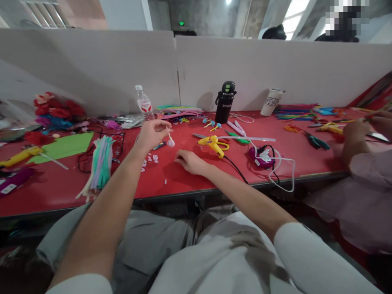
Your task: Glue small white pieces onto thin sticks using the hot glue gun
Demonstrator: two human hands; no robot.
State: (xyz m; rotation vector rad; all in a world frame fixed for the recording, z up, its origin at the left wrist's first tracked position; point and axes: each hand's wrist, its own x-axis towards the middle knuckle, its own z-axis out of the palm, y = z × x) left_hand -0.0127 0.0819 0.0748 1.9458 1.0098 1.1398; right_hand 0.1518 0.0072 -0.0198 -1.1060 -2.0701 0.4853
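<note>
My left hand (153,132) pinches the thin pale stem of a small pinkish-white craft flower (170,142), which hangs head down over the red table. My right hand (191,162) is low over the tabletop to the right of it, its fingers curled and pressed together; what they hold, if anything, is hidden. Small pale pink petal-like pieces (155,158) lie scattered below my left hand. One tiny pale piece (165,181) sits nearer the front edge. A yellow glue gun (212,143) lies just beyond my right hand, with scissors partly under it.
Pipe cleaners (102,159) lie in a bundle at left, by green sheet (65,147). A bottle (143,100), black flask (226,104) and cup (272,102) stand along the partition. A purple device (260,158) with cables lies right. A co-worker's hands (357,132) are far right.
</note>
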